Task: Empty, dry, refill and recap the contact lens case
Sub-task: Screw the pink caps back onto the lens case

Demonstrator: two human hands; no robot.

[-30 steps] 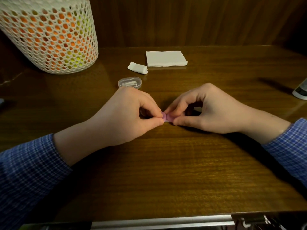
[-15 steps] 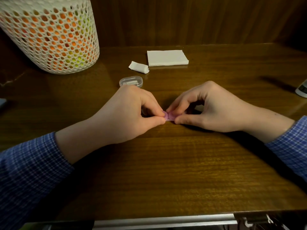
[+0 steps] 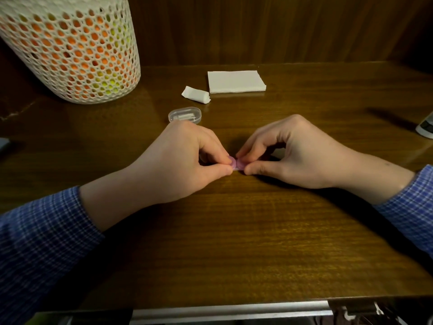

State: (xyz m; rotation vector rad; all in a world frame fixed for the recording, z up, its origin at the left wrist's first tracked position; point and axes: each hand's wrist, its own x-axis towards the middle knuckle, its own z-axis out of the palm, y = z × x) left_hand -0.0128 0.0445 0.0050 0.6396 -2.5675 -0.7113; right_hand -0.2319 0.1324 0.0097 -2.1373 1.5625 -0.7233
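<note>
A small pink contact lens case [image 3: 236,164] lies on the wooden table [image 3: 234,231] between my two hands, mostly hidden by my fingers. My left hand [image 3: 187,160] pinches its left end between thumb and forefinger. My right hand [image 3: 293,153] pinches its right end the same way. Both hands rest on the tabletop. Whether the caps are on cannot be made out.
A clear oval plastic box [image 3: 185,114] sits just behind my left hand. Farther back lie a rolled white tissue [image 3: 195,94] and a folded stack of tissues [image 3: 236,81]. A white mesh basket [image 3: 70,48] stands back left. A white object [image 3: 425,127] pokes in at the right edge.
Both hands stay pinched on the case; the fingers shift only slightly. The view has drifted a little.
</note>
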